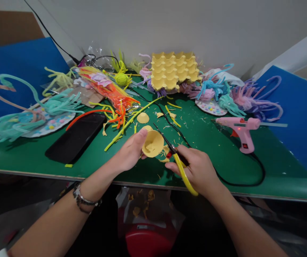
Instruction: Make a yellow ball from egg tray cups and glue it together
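Note:
My left hand point(130, 150) is closed round a yellow egg-carton cup point(152, 143), held above the green table point(217, 150) near its front edge. My right hand point(197, 169) grips scissors point(175, 157) with yellow handles; the dark blades point up and left, beside the cup's rim. A second cut yellow cup point(143, 117) lies on the table just behind, with small yellow scraps scattered around it.
A pink glue gun point(242, 129) with a black cord lies right. A yellow egg carton point(174, 70) stands at the back. A black phone point(76, 137) lies left beside a bag of pipe cleaners point(107, 89). Pipe-cleaner crafts on paper plates and blue boards flank the table.

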The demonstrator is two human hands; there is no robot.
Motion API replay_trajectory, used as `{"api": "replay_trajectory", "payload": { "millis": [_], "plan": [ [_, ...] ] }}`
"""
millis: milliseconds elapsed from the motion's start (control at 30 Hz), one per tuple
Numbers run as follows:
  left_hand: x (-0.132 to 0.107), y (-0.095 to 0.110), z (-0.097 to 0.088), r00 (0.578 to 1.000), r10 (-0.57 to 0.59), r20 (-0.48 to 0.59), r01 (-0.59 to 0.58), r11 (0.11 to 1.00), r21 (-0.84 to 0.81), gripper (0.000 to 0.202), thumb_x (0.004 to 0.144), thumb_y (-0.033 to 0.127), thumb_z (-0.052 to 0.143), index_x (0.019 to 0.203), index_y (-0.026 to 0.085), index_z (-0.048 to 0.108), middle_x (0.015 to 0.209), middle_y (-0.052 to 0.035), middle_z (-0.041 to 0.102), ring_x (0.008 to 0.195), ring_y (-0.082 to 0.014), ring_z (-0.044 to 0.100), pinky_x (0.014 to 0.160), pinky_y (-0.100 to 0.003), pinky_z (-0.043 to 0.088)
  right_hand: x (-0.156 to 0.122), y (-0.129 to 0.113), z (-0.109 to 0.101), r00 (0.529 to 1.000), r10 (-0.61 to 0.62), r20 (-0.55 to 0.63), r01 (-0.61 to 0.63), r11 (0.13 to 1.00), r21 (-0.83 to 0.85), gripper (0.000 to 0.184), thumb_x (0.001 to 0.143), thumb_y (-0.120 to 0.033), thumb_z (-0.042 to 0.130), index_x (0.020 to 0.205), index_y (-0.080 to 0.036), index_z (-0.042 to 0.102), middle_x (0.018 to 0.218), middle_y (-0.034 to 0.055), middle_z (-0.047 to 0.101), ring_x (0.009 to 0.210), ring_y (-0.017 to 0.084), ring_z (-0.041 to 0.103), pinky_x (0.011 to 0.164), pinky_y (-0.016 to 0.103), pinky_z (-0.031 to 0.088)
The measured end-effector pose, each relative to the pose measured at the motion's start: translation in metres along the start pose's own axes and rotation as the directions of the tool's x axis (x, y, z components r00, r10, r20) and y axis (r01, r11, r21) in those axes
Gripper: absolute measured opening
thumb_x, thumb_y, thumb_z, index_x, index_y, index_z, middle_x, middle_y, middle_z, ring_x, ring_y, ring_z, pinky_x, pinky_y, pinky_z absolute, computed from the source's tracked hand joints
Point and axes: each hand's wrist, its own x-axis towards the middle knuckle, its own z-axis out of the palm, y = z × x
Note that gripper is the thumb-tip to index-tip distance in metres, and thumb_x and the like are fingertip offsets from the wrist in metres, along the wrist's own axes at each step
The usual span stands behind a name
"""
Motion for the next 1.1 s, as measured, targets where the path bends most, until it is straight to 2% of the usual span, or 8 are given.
{"api": "replay_trajectory", "payload": {
  "millis": [100,300,533,733,933,1100],
  "plan": [
    [-0.001,0.0002,-0.0009,0.999,-0.018,-0.038,0.018,1.0,0.004,0.066,0.062,0.083,0.032,0.049,0.019,0.04,0.041,0.0012,0.037,0.038,-0.008,0.035,0.035,-0.023,0.025,0.0005,0.0036,-0.0016,0.999,0.038,0.003,-0.038,0.997,0.06,0.057,0.073,-0.075,0.029,0.06,-0.021,0.041,0.046,-0.0044,0.038,0.041,0.01,0.033,0.042,0.021,0.024],
    [-0.0018,-0.0027,-0.0024,0.992,-0.053,-0.114,0.054,0.999,0.003,0.067,0.059,0.085,0.033,0.051,0.019,0.042,0.043,0.0017,0.037,0.039,-0.0086,0.036,0.035,-0.022,0.026,0.0021,0.0017,-0.0038,0.997,0.013,0.076,-0.017,0.998,0.06,0.053,0.071,-0.074,0.035,0.07,-0.021,0.042,0.054,-0.0028,0.044,0.049,0.012,0.04,0.048,0.022,0.028],
    [-0.0025,0.0004,-0.0013,0.998,-0.018,-0.063,0.02,0.999,0.027,0.068,0.061,0.085,0.03,0.051,0.018,0.044,0.042,0.0016,0.037,0.037,-0.0076,0.031,0.033,-0.023,0.02,0.0009,-0.0034,-0.0004,0.994,-0.004,0.11,0.0,0.999,0.037,0.052,0.072,-0.074,0.034,0.065,-0.022,0.039,0.051,-0.004,0.039,0.049,0.013,0.039,0.049,0.024,0.025],
    [-0.0029,-0.0005,-0.0034,0.999,-0.048,-0.009,0.048,0.999,-0.003,0.069,0.058,0.086,0.031,0.051,0.019,0.044,0.041,0.0017,0.035,0.039,-0.0089,0.033,0.034,-0.022,0.022,0.001,-0.0024,-0.0011,0.996,-0.07,0.057,0.07,0.998,0.004,0.051,0.075,-0.071,0.033,0.061,-0.022,0.037,0.05,-0.0033,0.04,0.049,0.013,0.041,0.05,0.024,0.027],
    [-0.0027,-0.0013,-0.0036,0.997,-0.074,0.015,0.074,0.997,-0.03,0.068,0.056,0.086,0.032,0.05,0.019,0.041,0.042,0.0019,0.035,0.039,-0.0082,0.031,0.035,-0.022,0.021,0.0014,-0.0036,-0.004,0.991,-0.135,0.011,0.135,0.99,-0.041,0.051,0.076,-0.07,0.032,0.059,-0.022,0.038,0.047,-0.0031,0.04,0.048,0.013,0.041,0.05,0.024,0.027],
    [-0.0025,-0.002,-0.0057,0.997,-0.08,0.024,0.081,0.996,-0.026,0.07,0.057,0.087,0.03,0.048,0.019,0.042,0.041,0.0016,0.035,0.039,-0.0085,0.031,0.036,-0.022,0.021,0.0007,-0.0039,-0.0039,0.989,-0.149,0.013,0.149,0.989,-0.024,0.053,0.079,-0.068,0.029,0.058,-0.021,0.042,0.046,-0.0027,0.042,0.048,0.012,0.042,0.051,0.023,0.029]
  ]
}}
